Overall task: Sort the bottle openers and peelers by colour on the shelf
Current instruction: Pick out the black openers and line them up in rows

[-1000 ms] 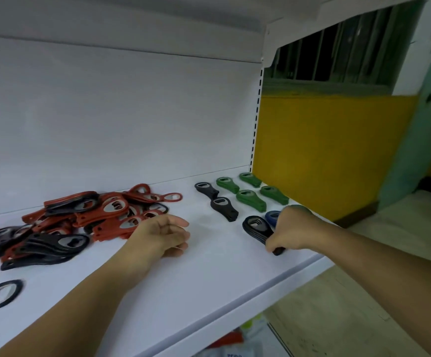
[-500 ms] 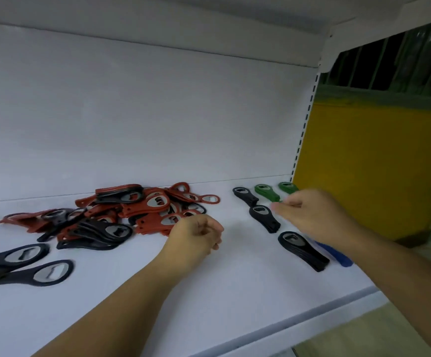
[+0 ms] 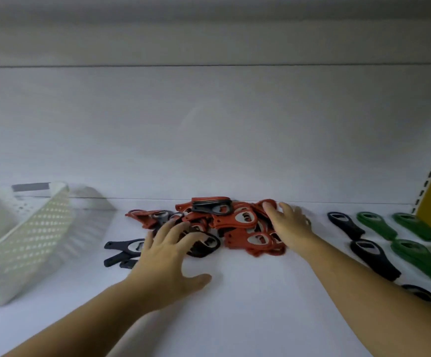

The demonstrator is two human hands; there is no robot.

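Our right hand [image 3: 289, 225] back from sorted openers [image 3: 375, 225]; left hand [image 3: 168, 256] unclenched. Both released, spread over red-black pile [image 3: 242, 220] at shelf [image 3: 247, 292] back. We judge next pick starting.

Head cam, prob. close to shelf [image 3: 235, 292]

4 green openers [image 3: 375, 226], 3 black openers [image 3: 374, 258] beside them — 1 basket [image 3: 41, 228].

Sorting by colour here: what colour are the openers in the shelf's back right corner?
Green; the openers show best in the head view.
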